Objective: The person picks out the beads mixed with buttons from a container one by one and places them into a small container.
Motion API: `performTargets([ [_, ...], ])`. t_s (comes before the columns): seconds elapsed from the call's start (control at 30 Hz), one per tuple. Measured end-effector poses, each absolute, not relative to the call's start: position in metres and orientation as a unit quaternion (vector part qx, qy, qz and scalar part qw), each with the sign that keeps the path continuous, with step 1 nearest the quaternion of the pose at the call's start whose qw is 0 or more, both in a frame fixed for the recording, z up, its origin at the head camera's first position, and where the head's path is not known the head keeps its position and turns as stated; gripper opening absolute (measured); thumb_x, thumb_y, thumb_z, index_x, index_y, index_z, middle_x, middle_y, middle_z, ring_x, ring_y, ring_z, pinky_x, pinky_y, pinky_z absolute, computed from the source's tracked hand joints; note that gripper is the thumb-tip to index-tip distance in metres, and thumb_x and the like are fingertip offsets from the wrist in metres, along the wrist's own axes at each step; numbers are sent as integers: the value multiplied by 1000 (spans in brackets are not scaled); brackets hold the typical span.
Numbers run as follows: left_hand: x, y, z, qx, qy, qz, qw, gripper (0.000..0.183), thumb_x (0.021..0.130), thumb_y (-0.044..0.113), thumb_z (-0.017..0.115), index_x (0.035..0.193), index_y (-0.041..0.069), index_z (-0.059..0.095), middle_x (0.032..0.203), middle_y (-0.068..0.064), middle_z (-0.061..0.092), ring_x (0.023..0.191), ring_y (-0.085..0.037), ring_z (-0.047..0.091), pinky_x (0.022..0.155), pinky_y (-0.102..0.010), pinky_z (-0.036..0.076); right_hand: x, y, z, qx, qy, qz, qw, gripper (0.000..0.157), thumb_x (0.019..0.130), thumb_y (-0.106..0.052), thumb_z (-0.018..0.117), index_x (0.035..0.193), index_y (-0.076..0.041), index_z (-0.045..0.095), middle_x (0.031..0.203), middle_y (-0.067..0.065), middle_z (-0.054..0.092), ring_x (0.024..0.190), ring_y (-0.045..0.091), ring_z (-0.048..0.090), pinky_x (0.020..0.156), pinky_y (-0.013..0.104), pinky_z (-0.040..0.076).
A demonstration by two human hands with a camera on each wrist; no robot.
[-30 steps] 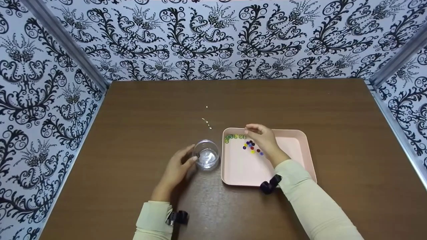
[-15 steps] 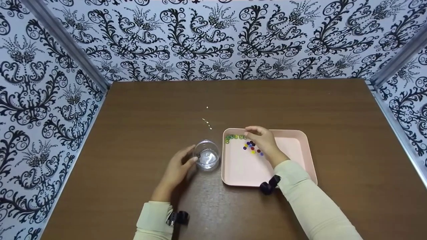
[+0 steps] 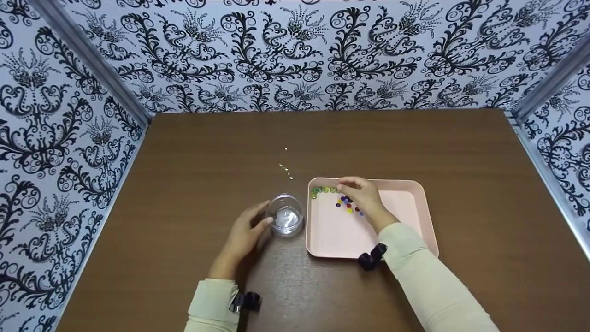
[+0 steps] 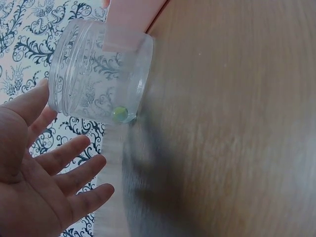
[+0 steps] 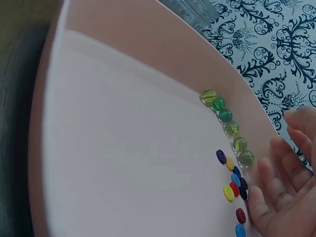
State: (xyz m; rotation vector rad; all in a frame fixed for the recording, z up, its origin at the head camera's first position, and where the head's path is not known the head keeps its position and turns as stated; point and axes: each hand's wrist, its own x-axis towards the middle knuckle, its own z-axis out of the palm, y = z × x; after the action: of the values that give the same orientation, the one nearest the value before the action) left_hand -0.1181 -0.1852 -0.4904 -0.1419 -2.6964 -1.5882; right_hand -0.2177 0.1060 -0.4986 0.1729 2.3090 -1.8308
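Note:
My left hand (image 3: 244,233) rests thumb and forefinger against the left side of a clear plastic jar (image 3: 286,226); the other fingers are spread loosely in the left wrist view. One green marble (image 4: 120,114) lies inside the jar near its base. At the far wall of the pink tray (image 3: 332,242), my right hand (image 3: 366,196) hovers with fingers loosely bent, its fingertips by the end of a row of green marbles (image 5: 232,129). I see nothing between those fingers. Close by on the tray floor lie several small coloured buttons (image 5: 234,189).
Beyond the jar, several tiny pale specks (image 3: 286,170) lie on the brown table (image 3: 207,152). Patterned panels (image 3: 295,60) bound the table at the back and sides. The jar stands just left of the tray's wall.
My right hand has dipped slightly toward the near side, its fingertips a little closer to the marble row. The left hand and the jar have stayed in place.

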Motion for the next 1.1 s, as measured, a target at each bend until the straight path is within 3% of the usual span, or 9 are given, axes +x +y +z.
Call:
performTargets([
  [0.23, -118, -185, -490, -43, -860, -509, 6, 42, 92, 13, 64, 132, 0, 57, 134, -22, 55, 129, -40, 45, 111, -53, 30, -217, 105, -500, 54, 782, -612, 104, 32, 87, -10, 70, 116, 2, 66, 111, 12, 68, 96, 15, 62, 85, 22, 51],
  [0.47, -118, -185, -490, -42, -863, -504, 5, 43, 92, 15, 64, 132, 1, 57, 134, -22, 55, 129, -40, 45, 111, -53, 31, -218, 105, -505, 39, 801, -590, 91, 28, 84, -6, 70, 111, 1, 70, 103, 11, 69, 89, 14, 62, 75, 18, 51],
  [0.7, -118, -185, -489, -40, -870, -491, 5, 43, 92, 15, 64, 132, 2, 57, 134, -22, 55, 130, -40, 45, 111, -53, 31, -219, 104, -504, 40, 813, -571, 103, 32, 85, -6, 69, 116, 0, 69, 113, 14, 68, 106, 25, 62, 87, 26, 52],
  [1.1, -118, -185, -490, -34, -873, -486, 3, 43, 92, 17, 64, 133, 3, 57, 135, -21, 55, 130, -39, 44, 112, -53, 30, -220, 106, -504, 39, 818, -564, 111, 36, 86, -5, 69, 121, 1, 65, 116, 15, 68, 109, 26, 62, 90, 27, 52],
])
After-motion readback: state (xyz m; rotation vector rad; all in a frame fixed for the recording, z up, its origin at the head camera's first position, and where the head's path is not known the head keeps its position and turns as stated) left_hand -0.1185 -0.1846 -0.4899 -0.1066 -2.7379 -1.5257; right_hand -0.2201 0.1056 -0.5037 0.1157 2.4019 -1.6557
